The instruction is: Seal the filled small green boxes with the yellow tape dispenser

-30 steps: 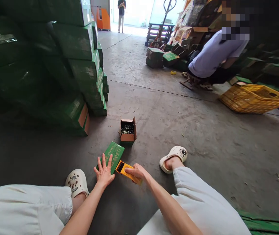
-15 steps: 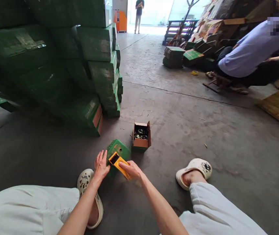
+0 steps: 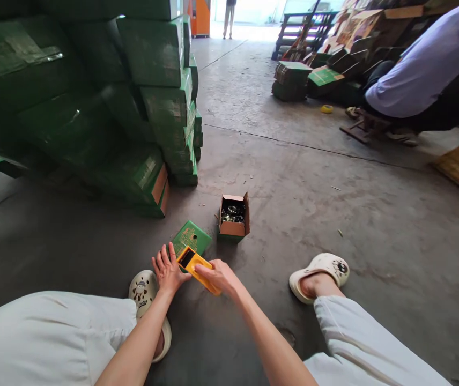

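My right hand (image 3: 220,276) is wrapped round a yellow handheld tool (image 3: 206,280) with a dark panel at its far end. That end lies over the near part of a small closed green carton (image 3: 198,236), which has printing and a round hole on its top. My left hand (image 3: 169,272) is spread at the carton's near left edge, its thumb reaching toward the tool; whether the thumb touches the tool I cannot tell. Just beyond to the right stands an open green carton (image 3: 232,229) with its flaps up, holding several dark shiny wrapped pieces.
Tall stacks of green cartons (image 3: 159,110) rise on the left. At the right a person (image 3: 426,69) sits low on a small stool, near a roll of yellow tape (image 3: 326,109) and piled cartons (image 3: 293,80). My shoes (image 3: 320,273) flank the work on the concrete floor (image 3: 286,193).
The green carton has turned and tilted a little under my hands. My left hand has spread its fingers and shifted slightly right. The yellow tool stays in my right hand; the view has dipped.
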Motion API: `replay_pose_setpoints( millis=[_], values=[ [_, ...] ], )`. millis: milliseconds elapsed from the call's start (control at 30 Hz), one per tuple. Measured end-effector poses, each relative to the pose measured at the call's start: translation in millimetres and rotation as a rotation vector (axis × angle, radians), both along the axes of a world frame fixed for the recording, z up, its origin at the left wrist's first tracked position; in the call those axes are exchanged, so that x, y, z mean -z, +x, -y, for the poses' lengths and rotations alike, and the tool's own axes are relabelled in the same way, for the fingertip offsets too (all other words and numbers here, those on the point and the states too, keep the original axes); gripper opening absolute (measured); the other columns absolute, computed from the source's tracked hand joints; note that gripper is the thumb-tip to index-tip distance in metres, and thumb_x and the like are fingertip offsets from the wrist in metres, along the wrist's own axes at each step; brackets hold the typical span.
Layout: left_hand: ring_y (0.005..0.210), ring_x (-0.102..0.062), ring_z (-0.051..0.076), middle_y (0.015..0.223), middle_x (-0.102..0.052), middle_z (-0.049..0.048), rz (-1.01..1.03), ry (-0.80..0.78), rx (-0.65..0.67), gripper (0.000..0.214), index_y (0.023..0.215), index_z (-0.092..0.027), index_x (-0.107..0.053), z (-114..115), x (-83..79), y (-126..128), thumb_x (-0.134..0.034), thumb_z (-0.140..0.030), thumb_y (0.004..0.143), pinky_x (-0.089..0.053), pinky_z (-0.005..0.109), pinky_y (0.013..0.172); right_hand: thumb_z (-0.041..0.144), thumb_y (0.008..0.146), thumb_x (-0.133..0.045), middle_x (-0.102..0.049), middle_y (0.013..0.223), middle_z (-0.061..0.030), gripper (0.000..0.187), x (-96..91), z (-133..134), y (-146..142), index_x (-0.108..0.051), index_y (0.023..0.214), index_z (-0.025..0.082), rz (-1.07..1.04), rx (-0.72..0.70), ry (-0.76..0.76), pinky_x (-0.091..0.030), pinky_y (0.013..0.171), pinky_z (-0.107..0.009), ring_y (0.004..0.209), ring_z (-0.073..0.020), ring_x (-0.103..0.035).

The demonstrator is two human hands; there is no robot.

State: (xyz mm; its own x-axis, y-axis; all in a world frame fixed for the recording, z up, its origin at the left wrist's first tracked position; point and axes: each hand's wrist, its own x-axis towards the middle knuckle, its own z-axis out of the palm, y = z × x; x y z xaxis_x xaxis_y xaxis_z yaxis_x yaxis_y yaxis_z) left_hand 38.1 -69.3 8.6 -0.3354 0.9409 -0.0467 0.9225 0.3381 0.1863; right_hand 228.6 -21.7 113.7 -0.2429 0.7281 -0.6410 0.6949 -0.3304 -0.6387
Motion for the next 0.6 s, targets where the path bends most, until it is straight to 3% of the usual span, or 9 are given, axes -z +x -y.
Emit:
replay_pose_setpoints(
  millis=[167,267,333,433,600],
  values=[
    [0.157,-0.016,0.044,0.173,-0.016,0.0209,-0.008,-0.072,0.092,0.14,0.17,-0.016,-0.008,-1.0,-4.4,-0.5,-0.086,-0.052,0.06,-0.002,0.063,0.128,0.064,0.088,-0.061,-0.058,0.064,-0.0001,0.049,-8.2,37.1,42.7,-0.06,0.071,0.018,-0.048,0.032,-0.086,-0.03,0.051,-0.022,0.058,-0.0128,-0.053],
    [0.157,-0.017,0.043,0.174,-0.014,0.0189,0.003,-0.11,0.085,0.139,0.17,-0.019,-0.01,-6.4,-5.7,-6.5,-0.086,-0.054,0.059,-0.001,0.063,0.127,0.062,0.087,-0.062,-0.057,0.063,-0.0002,0.048,-12.2,61.4,49.7,-0.057,0.068,0.018,-0.016,0.068,-0.032,-0.031,0.051,-0.022,0.06,-0.0137,-0.054],
    [0.157,-0.019,0.042,0.175,-0.014,0.0178,0.018,-0.143,0.065,0.138,0.169,-0.023,-0.013,-10.9,-7.0,-11.5,-0.087,-0.055,0.058,-0.003,0.063,0.126,0.062,0.089,-0.06,-0.057,0.063,-0.0003,0.048,-14.2,72.7,48.8,-0.057,0.07,0.019,-0.048,0.118,-0.074,-0.035,0.051,-0.022,0.06,-0.0147,-0.056],
    [0.156,-0.021,0.042,0.175,-0.014,0.0172,0.033,-0.16,0.06,0.136,0.169,-0.028,-0.017,-15.4,-8.6,-16.6,-0.089,-0.054,0.057,-0.004,0.063,0.126,0.066,0.089,-0.059,-0.058,0.063,0.0002,0.048,-13.2,78.5,47.4,-0.058,0.076,0.019,-0.117,0.194,-0.181,-0.039,0.051,-0.023,0.057,-0.0158,-0.058],
    [0.158,-0.017,0.042,0.175,-0.012,0.0176,0.049,-0.161,0.07,0.135,0.169,-0.03,-0.018,-20.1,-8.0,-22.5,-0.089,-0.054,0.057,-0.002,0.064,0.125,0.07,0.085,-0.065,-0.059,0.062,-0.0003,0.053,1.0,66.4,46.4,-0.061,0.075,0.018,-0.064,0.197,-0.193,-0.04,0.052,-0.022,0.058,-0.0169,-0.061]
  ],
)
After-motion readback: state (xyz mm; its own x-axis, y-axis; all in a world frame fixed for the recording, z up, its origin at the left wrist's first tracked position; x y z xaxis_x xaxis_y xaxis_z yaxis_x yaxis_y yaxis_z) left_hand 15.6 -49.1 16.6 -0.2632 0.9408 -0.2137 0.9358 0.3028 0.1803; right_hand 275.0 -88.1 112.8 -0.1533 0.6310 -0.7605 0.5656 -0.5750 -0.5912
